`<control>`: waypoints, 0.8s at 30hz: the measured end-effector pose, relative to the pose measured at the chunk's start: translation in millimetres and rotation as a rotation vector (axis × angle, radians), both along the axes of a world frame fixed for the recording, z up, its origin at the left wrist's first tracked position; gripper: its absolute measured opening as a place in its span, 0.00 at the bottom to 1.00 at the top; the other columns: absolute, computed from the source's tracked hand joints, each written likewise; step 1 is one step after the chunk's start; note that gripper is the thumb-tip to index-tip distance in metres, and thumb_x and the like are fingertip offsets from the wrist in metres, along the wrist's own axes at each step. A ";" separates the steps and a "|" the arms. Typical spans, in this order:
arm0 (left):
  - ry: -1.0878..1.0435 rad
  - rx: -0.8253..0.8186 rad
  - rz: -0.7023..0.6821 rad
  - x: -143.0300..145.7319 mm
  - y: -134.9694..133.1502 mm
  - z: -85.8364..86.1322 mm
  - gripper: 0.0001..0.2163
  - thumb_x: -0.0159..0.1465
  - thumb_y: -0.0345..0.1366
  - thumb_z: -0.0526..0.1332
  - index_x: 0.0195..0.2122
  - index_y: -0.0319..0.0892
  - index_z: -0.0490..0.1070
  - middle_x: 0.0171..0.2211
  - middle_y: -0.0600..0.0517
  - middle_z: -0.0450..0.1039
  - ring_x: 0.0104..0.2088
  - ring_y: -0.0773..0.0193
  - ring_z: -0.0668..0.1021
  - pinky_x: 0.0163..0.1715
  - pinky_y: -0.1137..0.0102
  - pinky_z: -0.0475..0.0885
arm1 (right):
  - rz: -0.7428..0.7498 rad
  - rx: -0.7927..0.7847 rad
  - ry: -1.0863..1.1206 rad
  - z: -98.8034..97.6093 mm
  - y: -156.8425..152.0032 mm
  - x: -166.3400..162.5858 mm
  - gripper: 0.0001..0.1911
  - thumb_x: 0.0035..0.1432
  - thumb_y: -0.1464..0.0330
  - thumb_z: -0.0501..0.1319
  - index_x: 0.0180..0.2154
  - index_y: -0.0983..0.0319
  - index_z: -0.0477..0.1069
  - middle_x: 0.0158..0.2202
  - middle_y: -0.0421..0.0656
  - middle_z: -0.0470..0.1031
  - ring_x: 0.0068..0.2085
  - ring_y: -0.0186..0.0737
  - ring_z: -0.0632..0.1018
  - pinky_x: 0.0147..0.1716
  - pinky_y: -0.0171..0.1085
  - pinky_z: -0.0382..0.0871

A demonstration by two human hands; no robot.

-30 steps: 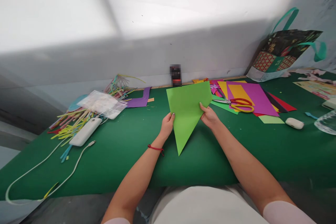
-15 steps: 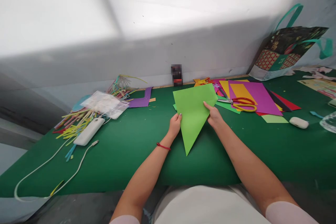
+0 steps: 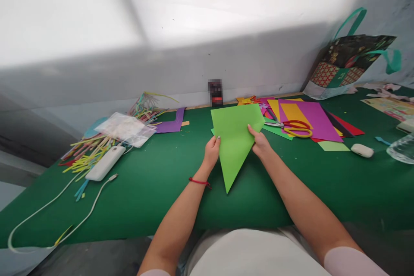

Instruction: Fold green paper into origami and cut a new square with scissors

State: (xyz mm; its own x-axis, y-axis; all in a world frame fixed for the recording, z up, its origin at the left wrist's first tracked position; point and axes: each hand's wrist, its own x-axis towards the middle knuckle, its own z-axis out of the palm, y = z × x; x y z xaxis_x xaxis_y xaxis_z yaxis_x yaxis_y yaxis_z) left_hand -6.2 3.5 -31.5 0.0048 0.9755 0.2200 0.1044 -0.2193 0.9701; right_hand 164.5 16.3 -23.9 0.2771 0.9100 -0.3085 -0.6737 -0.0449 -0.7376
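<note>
Between my hands is a light green sheet of paper (image 3: 234,142), folded to a pointed shape with its tip towards me. My left hand (image 3: 212,152) grips its left edge, thumb on top. On the right edge my right hand (image 3: 259,141) pinches the paper, its thumb lying over the face and the other fingers hidden beneath. Just beyond my right hand lie scissors (image 3: 296,128) with red and yellow handles. They rest partly on purple paper (image 3: 318,120) and other coloured sheets.
Paper strips (image 3: 86,157), a white power bank (image 3: 106,164) and its cable (image 3: 93,207) lie at the left of the green table (image 3: 161,198). A purple paper piece (image 3: 170,127) is at the back. Rightward are a white case (image 3: 362,150), a clear plastic item (image 3: 403,148) and a patterned bag (image 3: 351,67).
The view has shifted slightly, so most things appear a little further left. Both hands keep the same hold on the green paper.
</note>
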 end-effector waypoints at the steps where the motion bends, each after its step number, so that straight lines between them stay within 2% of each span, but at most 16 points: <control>1: 0.013 0.013 0.008 -2.9 0.2 0.8 0.21 0.56 0.52 0.59 0.18 0.43 0.55 0.18 0.58 0.52 0.21 0.69 0.57 0.23 0.71 0.55 | 0.014 0.001 -0.007 0.4 -0.8 -2.5 0.10 0.49 0.71 0.66 0.36 0.64 0.72 0.32 0.45 0.80 0.36 0.44 0.80 0.40 0.44 0.77; 5: -0.010 0.013 0.004 -9.1 3.9 3.1 0.18 0.57 0.51 0.58 0.21 0.42 0.61 0.20 0.56 0.58 0.22 0.68 0.61 0.24 0.71 0.57 | 0.015 0.007 -0.060 6.1 -3.9 -8.4 0.09 0.50 0.68 0.65 0.36 0.62 0.72 0.32 0.43 0.80 0.34 0.42 0.80 0.35 0.39 0.77; 8: -0.078 -0.036 -0.029 -13.1 7.3 5.1 0.16 0.57 0.49 0.59 0.24 0.41 0.66 0.22 0.54 0.63 0.23 0.67 0.65 0.25 0.71 0.61 | -0.013 0.079 -0.178 11.1 -6.8 -5.4 0.04 0.53 0.65 0.63 0.31 0.60 0.72 0.24 0.39 0.77 0.24 0.38 0.77 0.24 0.35 0.75; 10: -0.113 -0.068 -0.033 -16.2 9.1 6.3 0.15 0.56 0.49 0.61 0.25 0.41 0.68 0.22 0.54 0.65 0.23 0.66 0.66 0.25 0.71 0.62 | 0.015 0.139 -0.358 12.3 -8.7 -0.8 0.12 0.53 0.62 0.63 0.22 0.59 0.70 0.13 0.36 0.70 0.15 0.35 0.70 0.14 0.33 0.67; 12: -0.130 -0.094 -0.029 -19.0 10.6 7.0 0.14 0.55 0.48 0.62 0.26 0.40 0.69 0.22 0.54 0.66 0.23 0.67 0.67 0.24 0.71 0.62 | 0.076 0.173 -0.560 11.6 -10.0 4.1 0.23 0.53 0.57 0.62 0.12 0.58 0.62 0.05 0.35 0.57 0.09 0.32 0.61 0.09 0.33 0.58; 14: -0.137 -0.111 -0.025 -20.7 11.8 7.0 0.14 0.55 0.47 0.62 0.25 0.40 0.69 0.21 0.54 0.66 0.23 0.67 0.67 0.24 0.72 0.62 | 0.141 0.193 -0.683 10.4 -10.0 8.4 0.29 0.52 0.53 0.61 0.08 0.57 0.55 0.02 0.35 0.51 0.07 0.29 0.56 0.08 0.33 0.53; 16: -0.142 -0.117 -0.022 -21.8 12.6 6.6 0.14 0.54 0.47 0.63 0.24 0.40 0.69 0.21 0.54 0.66 0.23 0.67 0.67 0.24 0.72 0.63 | 0.183 0.211 -0.712 9.7 -8.8 12.3 0.31 0.51 0.51 0.60 0.07 0.56 0.53 0.02 0.35 0.50 0.07 0.28 0.55 0.09 0.33 0.52; 20: -0.167 -0.126 -0.040 -23.6 13.5 5.8 0.13 0.54 0.46 0.62 0.25 0.40 0.69 0.22 0.53 0.68 0.23 0.66 0.68 0.24 0.71 0.63 | 0.197 0.242 -0.688 10.9 -5.8 21.7 0.30 0.49 0.47 0.60 0.09 0.57 0.55 0.04 0.36 0.54 0.08 0.29 0.57 0.11 0.33 0.53; 22: -0.185 -0.133 -0.057 -24.5 14.0 5.3 0.14 0.54 0.47 0.62 0.26 0.40 0.70 0.22 0.53 0.68 0.23 0.66 0.69 0.24 0.71 0.64 | 0.250 0.283 -0.698 11.1 -5.1 26.5 0.30 0.48 0.46 0.59 0.09 0.58 0.57 0.05 0.38 0.57 0.09 0.29 0.58 0.11 0.33 0.53; 24: -0.195 -0.142 -0.070 -24.8 14.6 4.4 0.14 0.54 0.47 0.63 0.27 0.39 0.70 0.22 0.53 0.68 0.22 0.66 0.69 0.24 0.71 0.64 | 0.307 0.329 -0.699 10.1 -4.7 29.9 0.30 0.48 0.46 0.60 0.08 0.58 0.57 0.04 0.38 0.56 0.09 0.29 0.58 0.11 0.33 0.53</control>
